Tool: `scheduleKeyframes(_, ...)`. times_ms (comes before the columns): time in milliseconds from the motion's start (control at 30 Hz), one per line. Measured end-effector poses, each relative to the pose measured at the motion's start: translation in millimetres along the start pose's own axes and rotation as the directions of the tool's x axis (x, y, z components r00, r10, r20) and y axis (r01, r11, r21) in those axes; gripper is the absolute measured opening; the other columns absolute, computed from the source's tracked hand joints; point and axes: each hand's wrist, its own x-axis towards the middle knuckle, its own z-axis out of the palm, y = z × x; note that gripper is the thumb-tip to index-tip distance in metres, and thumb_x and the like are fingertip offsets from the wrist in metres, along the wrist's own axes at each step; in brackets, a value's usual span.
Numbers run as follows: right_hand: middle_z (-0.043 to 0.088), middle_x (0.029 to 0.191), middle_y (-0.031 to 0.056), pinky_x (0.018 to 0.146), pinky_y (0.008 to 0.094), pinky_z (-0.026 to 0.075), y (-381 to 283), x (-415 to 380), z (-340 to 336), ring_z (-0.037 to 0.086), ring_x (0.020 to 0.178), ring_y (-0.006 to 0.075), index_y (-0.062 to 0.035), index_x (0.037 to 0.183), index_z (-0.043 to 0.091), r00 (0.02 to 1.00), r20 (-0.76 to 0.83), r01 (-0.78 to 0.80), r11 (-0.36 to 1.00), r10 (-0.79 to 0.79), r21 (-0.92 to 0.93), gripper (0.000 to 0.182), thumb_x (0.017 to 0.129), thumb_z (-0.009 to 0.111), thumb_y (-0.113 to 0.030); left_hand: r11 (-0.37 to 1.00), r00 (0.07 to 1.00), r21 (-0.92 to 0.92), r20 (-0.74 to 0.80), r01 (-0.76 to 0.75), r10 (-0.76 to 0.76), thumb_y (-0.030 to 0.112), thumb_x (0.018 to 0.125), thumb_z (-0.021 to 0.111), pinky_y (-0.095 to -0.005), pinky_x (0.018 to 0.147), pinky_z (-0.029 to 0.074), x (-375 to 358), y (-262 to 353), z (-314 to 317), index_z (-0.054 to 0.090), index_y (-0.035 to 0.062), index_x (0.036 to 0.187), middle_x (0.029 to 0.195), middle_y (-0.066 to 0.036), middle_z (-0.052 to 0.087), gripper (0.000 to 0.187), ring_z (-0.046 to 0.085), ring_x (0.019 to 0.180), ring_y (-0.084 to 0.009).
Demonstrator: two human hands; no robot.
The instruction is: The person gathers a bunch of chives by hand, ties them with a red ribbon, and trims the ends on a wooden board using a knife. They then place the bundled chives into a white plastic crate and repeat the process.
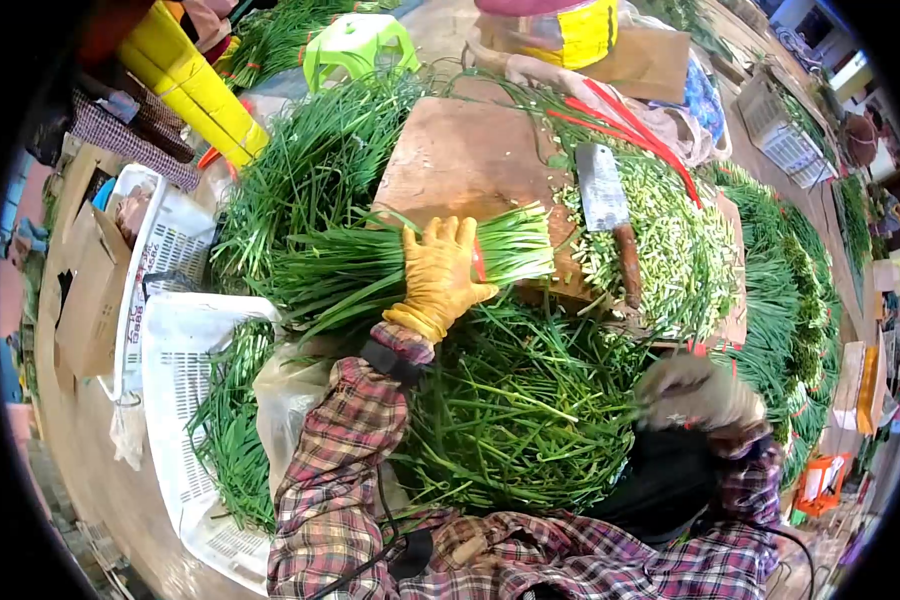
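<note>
My left hand (438,275), in a yellow glove, presses down on a bundle of long green stalks (515,245) tied with a red band. The bundle's pale cut ends point right over a wooden board (470,150). My right hand (695,392), in a greyish glove, is blurred at the lower right, beside loose green stalks (530,400); its fingers are smeared by motion. A cleaver (602,190) with a wooden handle lies on a heap of short cut stalk pieces (670,240), with neither hand touching it.
More greens (310,180) are piled at the left of the board. White plastic crates (175,400) stand at the left, near a cardboard box (95,290). A green stool (360,45) is behind. Red strips (635,125) lie behind the cut pieces. Banded bundles (780,280) line the right.
</note>
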Motion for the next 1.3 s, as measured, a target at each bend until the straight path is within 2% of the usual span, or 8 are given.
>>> scheduleKeyframes(67, 0.066, 0.083, 0.0046, 0.074, 0.03, 0.048, -16, 23, 20, 0.061, 0.082, 0.0125, -0.0025, 0.088, 0.064, 0.967, 0.231, -0.042, 0.958, 0.111, -0.284, 0.023, 0.074, 0.075, -0.018, 0.999, 1.0, 0.048, -0.024, -0.007, 0.008, 0.055, 0.058, 0.073, -0.0532, 0.102, 0.022, -2, -1, 8, 0.035, 0.0062, 0.134, 0.13, -0.011, 0.044, 0.098, 0.037, 0.122, -0.03)
scheduleKeyframes(133, 0.066, 0.083, 0.0056, 0.076, 0.0282, 0.046, 6, 77, 14, 0.061, 0.081, 0.0121, -0.0036, 0.096, 0.064, 0.924, -0.123, 0.263, 0.836, -0.362, -0.483, 0.029, 0.08, 0.069, -0.026, 0.998, 1.0, 0.057, -0.025, 0.001, 0.001, 0.056, 0.058, 0.073, -0.0536, 0.103, 0.02, -6, 1, 6, 0.035, 0.0072, 0.134, 0.132, -0.011, 0.042, 0.098, 0.036, 0.124, -0.0304)
scheduleKeyframes(267, 0.065, 0.085, 0.0101, 0.078, 0.0291, 0.044, -6, 170, 1, 0.061, 0.083, 0.015, -0.0023, 0.103, 0.062, 0.796, -0.602, -0.186, 0.919, -0.067, -0.349, 0.042, 0.083, 0.06, -0.039, 1.0, 1.0, 0.025, -0.023, 0.017, -0.017, 0.056, 0.057, 0.073, -0.0546, 0.105, 0.016, -8, 1, 11, 0.035, 0.008, 0.133, 0.135, -0.011, 0.039, 0.097, 0.032, 0.126, -0.0304)
scheduleKeyframes(500, 0.058, 0.072, 0.0176, 0.058, 0.0399, 0.044, 17, 197, -1, 0.056, 0.068, 0.0361, -0.0045, 0.08, 0.06, 0.761, -0.408, -0.079, 0.551, -0.505, -0.831, 0.028, 0.084, 0.059, -0.032, 0.999, 0.996, -0.026, -0.087, -0.018, 0.016, 0.052, 0.06, 0.073, -0.055, 0.105, 0.015, -13, -3, 16, 0.035, 0.008, 0.134, 0.135, -0.012, 0.038, 0.095, 0.031, 0.127, -0.0308)
scheduleKeyframes(600, 0.056, 0.067, 0.0138, 0.056, 0.0357, 0.043, 68, 222, -24, 0.055, 0.062, 0.0309, -0.0044, 0.075, 0.058, 0.571, -0.45, 0.071, 0.587, -0.687, -0.806, 0.024, 0.083, 0.062, -0.027, 1.0, 0.996, 0.014, -0.087, -0.024, 0.025, 0.053, 0.06, 0.073, -0.0552, 0.105, 0.015, -15, -1, 18, 0.034, 0.0073, 0.134, 0.135, -0.012, 0.038, 0.095, 0.031, 0.127, -0.0308)
scheduleKeyframes(800, 0.057, 0.074, -0.0007, 0.061, 0.0252, 0.04, 19, 161, -55, 0.046, 0.067, 0.0091, -0.0016, 0.088, 0.062, 0.706, -0.699, 0.048, 0.992, -0.115, -0.115, 0.017, 0.086, 0.063, -0.018, 1.0, 0.997, 0.014, -0.075, -0.024, 0.025, 0.054, 0.061, 0.072, -0.0547, 0.106, 0.014, -18, 0, 17, 0.035, 0.0065, 0.134, 0.137, -0.012, 0.037, 0.095, 0.03, 0.128, -0.0299)
scheduleKeyframes(1233, 0.064, 0.08, 0.0129, 0.069, 0.033, 0.046, 18, 187, 1, 0.061, 0.075, 0.0231, -0.0001, 0.092, 0.063, 0.831, -0.464, -0.011, 0.824, -0.307, -0.566, 0.034, 0.083, 0.063, -0.033, 0.999, 0.997, 0.048, -0.079, -0.01, 0.013, 0.055, 0.062, 0.071, -0.0548, 0.106, 0.015, -19, 1, 20, 0.035, 0.007, 0.134, 0.137, -0.011, 0.036, 0.094, 0.029, 0.129, -0.0296)
scheduleKeyframes(1300, 0.064, 0.079, 0.0098, 0.066, 0.0308, 0.047, 44, 201, -28, 0.057, 0.069, 0.0174, 0.0022, 0.092, 0.062, 0.677, -0.712, 0.026, 0.973, -0.186, -0.229, 0.027, 0.083, 0.064, -0.023, 0.999, 0.996, 0.042, -0.088, -0.016, 0.02, 0.054, 0.062, 0.071, -0.055, 0.105, 0.014, -20, 1, 19, 0.035, 0.007, 0.134, 0.137, -0.012, 0.037, 0.093, 0.029, 0.128, -0.03)
